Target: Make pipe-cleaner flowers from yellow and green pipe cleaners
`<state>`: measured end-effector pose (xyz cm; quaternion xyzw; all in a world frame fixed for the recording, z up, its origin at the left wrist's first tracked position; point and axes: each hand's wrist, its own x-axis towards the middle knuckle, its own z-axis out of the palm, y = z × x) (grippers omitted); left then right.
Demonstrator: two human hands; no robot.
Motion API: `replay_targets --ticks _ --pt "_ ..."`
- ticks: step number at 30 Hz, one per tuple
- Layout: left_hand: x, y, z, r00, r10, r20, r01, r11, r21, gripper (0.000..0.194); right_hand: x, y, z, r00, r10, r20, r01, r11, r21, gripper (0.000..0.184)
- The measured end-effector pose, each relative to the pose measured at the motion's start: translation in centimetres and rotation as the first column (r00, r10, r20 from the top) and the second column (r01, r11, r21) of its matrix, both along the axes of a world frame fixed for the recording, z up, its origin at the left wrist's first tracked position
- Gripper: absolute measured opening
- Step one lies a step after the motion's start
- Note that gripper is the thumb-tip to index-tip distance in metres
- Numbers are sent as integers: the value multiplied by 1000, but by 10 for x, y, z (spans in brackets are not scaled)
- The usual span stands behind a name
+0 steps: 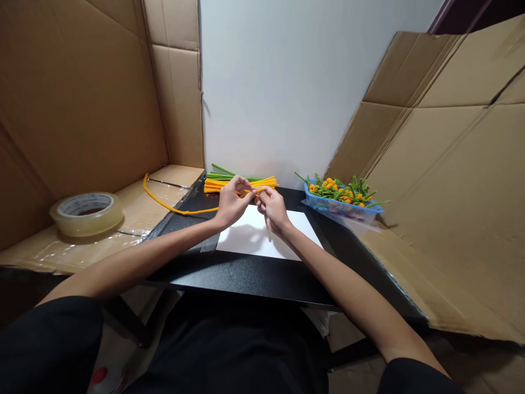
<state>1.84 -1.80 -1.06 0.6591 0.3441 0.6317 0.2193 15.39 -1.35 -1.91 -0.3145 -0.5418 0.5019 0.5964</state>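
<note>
A long orange pipe cleaner [176, 210] curves in from the left and runs to my hands, which meet above a white sheet of paper [246, 241]. Fingertips of my left hand [234, 202] pinch its orange strand near the end. Close against it, my right hand [273, 209] also has its fingers closed on the orange strand. A thin pale stick [268, 232] points down from under the right palm; its upper part is hidden. Just behind the hands lies a bundle of orange pipe cleaners [213, 186], with green pipe cleaners [221, 169] behind it.
On the right stands a blue basket [328, 205] of green and orange pipe-cleaner pieces [348, 191]. A roll of clear tape [88, 213] lies on cardboard at the left. Cardboard walls [82, 82] flank the black table [229, 273] on both sides, with a pale wall behind.
</note>
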Motion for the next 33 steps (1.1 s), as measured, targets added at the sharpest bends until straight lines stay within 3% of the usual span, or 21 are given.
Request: replay_targets --ticks 11,17,20,24,28,30,33 --pt "-3 -3 6 986 72 -149 -41 980 196 5 4 -8 9 982 142 -124 -133 988 72 12" --pt "-9 -1 10 939 199 -279 -96 934 345 5 8 -7 11 967 98 -234 -104 995 -11 16" --pt "-9 -1 11 960 110 -258 -38 962 269 8 10 -5 12 963 88 -253 -104 993 -51 18" --pt "-7 -1 13 980 -60 -190 66 997 30 27 12 -4 12 970 82 -230 -83 997 4 16" --pt "-6 1 15 946 -310 -91 298 947 -124 33 11 -3 11 978 78 -194 -66 995 70 17" --pt "-6 2 15 939 -340 -61 330 935 -130 32 11 -3 11 981 79 -178 -65 994 83 21" --pt "-8 4 15 964 -250 -92 242 966 -96 29 10 -2 9 987 70 -141 -57 994 94 23"
